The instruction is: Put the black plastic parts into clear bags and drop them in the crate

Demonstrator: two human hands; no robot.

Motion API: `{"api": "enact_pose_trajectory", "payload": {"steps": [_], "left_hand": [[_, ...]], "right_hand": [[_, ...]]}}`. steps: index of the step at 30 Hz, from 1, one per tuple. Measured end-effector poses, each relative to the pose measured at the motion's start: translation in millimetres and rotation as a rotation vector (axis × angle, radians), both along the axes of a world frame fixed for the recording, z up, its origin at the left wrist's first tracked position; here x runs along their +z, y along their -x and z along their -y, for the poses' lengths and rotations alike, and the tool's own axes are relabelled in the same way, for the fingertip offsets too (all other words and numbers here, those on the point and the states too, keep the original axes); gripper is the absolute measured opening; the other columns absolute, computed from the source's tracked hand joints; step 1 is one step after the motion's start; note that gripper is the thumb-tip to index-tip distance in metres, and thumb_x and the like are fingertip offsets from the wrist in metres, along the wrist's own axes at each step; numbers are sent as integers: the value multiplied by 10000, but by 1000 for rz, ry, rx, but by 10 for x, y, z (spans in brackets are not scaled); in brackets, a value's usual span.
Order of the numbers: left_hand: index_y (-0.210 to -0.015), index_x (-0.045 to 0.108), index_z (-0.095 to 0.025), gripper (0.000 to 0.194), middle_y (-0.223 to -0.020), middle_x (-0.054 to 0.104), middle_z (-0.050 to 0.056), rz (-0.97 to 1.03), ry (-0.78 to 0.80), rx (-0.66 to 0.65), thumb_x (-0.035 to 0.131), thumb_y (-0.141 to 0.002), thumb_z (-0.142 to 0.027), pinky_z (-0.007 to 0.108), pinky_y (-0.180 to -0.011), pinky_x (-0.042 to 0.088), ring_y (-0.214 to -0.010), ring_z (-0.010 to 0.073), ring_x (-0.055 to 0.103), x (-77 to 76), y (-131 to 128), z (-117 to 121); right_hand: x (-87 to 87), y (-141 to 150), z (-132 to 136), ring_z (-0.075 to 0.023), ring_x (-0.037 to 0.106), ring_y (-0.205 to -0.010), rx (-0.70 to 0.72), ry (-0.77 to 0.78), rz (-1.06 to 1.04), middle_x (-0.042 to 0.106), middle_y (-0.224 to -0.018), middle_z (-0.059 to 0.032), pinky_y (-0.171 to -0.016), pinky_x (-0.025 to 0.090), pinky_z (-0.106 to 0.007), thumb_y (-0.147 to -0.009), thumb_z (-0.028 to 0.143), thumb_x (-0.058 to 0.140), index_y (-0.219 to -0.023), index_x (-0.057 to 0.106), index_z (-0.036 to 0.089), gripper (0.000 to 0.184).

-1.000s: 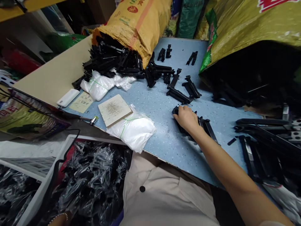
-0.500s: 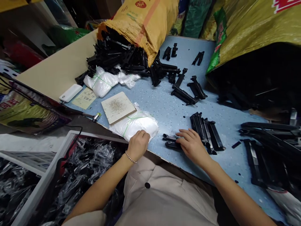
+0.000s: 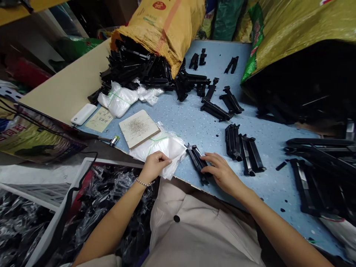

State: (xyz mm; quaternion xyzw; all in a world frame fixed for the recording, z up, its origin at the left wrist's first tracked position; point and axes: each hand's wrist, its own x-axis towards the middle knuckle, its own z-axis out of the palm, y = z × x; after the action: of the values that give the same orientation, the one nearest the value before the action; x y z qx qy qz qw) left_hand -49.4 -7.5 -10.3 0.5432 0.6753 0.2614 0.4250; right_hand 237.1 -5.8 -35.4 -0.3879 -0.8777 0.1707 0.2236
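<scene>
My left hand (image 3: 156, 164) is closed in a pinch at the front edge of a stack of clear plastic bags (image 3: 174, 144) tied with green string. A bag's loose edge shows by its fingertips. My right hand (image 3: 222, 173) has its bent fingers on a pair of long black plastic parts (image 3: 197, 160) lying slantwise near the table's front edge. Its fingers hide part of their right side. Behind and right of that hand lie more black parts (image 3: 246, 152) in a small side-by-side group.
A speckled square board (image 3: 139, 128) weighs on the bag stack. An orange woven sack (image 3: 167, 29) spills black parts at the back; a yellow sack (image 3: 292, 40) gapes at right. Below left stands a white crate (image 3: 75, 174) of bagged black parts.
The black parts by my right hand have turned from crosswise to slantwise and moved left. Two parts have left the group behind it. My left hand has shifted left, and the bag edge has lifted.
</scene>
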Motion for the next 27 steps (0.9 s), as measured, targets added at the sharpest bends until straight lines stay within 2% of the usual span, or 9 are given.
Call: {"api": "enact_pose_trajectory", "payload": {"steps": [3,5,9,13,17,19,22,25,27], "left_hand": [[-608,497,-126,358,-582,489,-55,54,62,85,736,-612,-392,164,-565,321,-551,14,392,-13,-10,-19],[-616,509,-127,369,-576,481,-58,78,92,65,728,-612,-424,165,-556,306,-547,11,380,-8,-18,-28],[-739,650,-135,310,-687,598,-5,107,126,-32,612,-716,-442,180,-589,362,-602,38,471,22,-34,-53],[-674,626,-130,261,-712,629,8,45,44,45,668,-670,-388,173,-622,388,-655,49,511,10,-80,-68],[-738,662,-139,264,-724,633,12,73,13,27,594,-740,-393,179,-637,393,-667,53,520,-23,-87,-59],[-766,673,-145,241,-766,641,17,66,-11,25,578,-752,-366,181,-648,397,-697,58,534,-35,-74,-53],[-698,632,-139,266,-705,600,-1,51,-20,60,603,-743,-400,179,-632,379,-663,50,500,-45,-62,-49],[-670,628,-137,236,-709,582,-5,59,-43,42,593,-760,-353,176,-668,385,-685,42,505,-54,-77,-49],[-665,627,-135,175,-739,590,-7,69,-55,56,629,-728,-298,175,-692,397,-702,38,520,-66,-103,-45]], "right_hand": [[39,4,66,-205,525,-1130,-216,144,25,551,-1200,-117,-950,442,-348,-953,272,395,-1152,582,154,297],[96,31,128,-220,568,-1033,-332,259,124,576,-1126,-125,-872,451,-335,-938,423,446,-1214,541,134,410],[266,150,209,-200,602,-923,-397,451,253,597,-1098,-80,-747,412,-285,-931,550,424,-1205,542,175,479],[354,257,184,-222,595,-914,-416,495,389,586,-1126,-92,-674,342,-258,-916,503,458,-1198,538,166,447],[283,108,49,-182,567,-825,-423,539,373,609,-987,-93,-653,299,-246,-915,349,430,-998,592,127,287],[220,-12,-7,-159,541,-776,-443,596,218,605,-884,-69,-650,311,-238,-895,361,456,-936,600,128,278],[148,-75,-15,-127,515,-728,-441,831,-230,591,-831,-37,-635,359,-216,-860,464,514,-964,618,139,356],[146,82,30,-96,510,-669,-407,1124,-693,591,-821,-26,-627,423,-207,-817,523,586,-997,629,140,425],[186,281,37,-102,548,-684,-388,1251,-925,609,-824,-36,-651,469,-218,-785,503,648,-972,640,134,415]]}}
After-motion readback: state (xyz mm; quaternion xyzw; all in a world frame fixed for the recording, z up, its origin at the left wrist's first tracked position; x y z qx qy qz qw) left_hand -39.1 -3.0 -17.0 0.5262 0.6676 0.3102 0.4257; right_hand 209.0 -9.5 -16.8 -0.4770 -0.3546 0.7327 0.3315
